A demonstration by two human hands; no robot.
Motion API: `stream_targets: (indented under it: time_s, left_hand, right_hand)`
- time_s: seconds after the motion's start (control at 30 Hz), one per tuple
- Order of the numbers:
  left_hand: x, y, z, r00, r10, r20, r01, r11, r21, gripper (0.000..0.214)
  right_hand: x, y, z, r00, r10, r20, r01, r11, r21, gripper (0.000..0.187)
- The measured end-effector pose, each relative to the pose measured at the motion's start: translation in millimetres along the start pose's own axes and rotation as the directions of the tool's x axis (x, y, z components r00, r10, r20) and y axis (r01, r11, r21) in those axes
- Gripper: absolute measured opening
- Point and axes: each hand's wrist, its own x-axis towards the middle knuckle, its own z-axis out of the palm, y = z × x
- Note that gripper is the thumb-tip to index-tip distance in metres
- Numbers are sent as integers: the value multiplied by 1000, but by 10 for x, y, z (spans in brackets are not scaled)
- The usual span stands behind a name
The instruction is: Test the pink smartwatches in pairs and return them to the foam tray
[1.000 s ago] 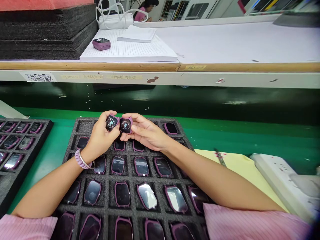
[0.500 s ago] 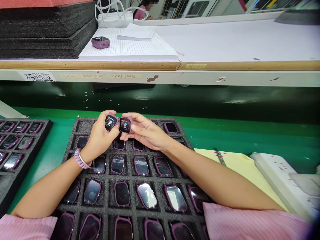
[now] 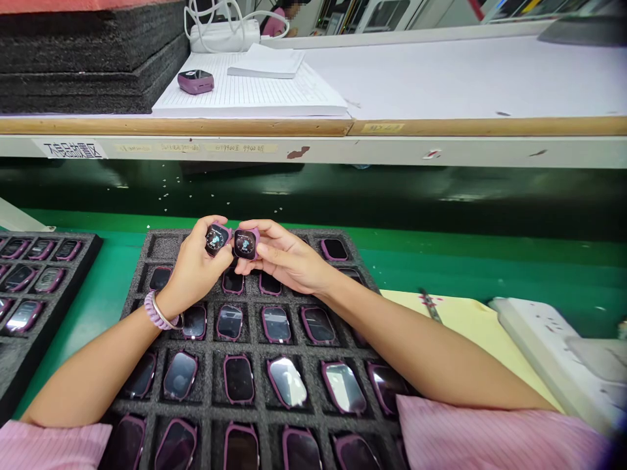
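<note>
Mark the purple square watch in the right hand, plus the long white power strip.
Purple square watch [image 3: 245, 245] in right hand [image 3: 291, 260]: head view, on lit screen.
Long white power strip [image 3: 547, 343]: head view, on top face.

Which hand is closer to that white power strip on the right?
Right. The right hand, holding one watch, is up and left of the power strip; the left hand, holding another watch, is farther left.

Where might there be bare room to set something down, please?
White shelf, right of the lined paper: the broadest patch. Green bench: a strip between the left tray and middle tray, another behind the yellow sheet. The middle tray is crowded: watches, with the left hand and right hand above.
</note>
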Motion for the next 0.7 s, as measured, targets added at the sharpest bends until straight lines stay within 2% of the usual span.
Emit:
stream_targets:
  time_s: [0.7]
  left_hand:
    - [-3,-7,5,1000,10,-15,-11,1000,-10,44]
  right_hand:
    - [-1,7,-5,1000,-1,17,1,1000,20,53]
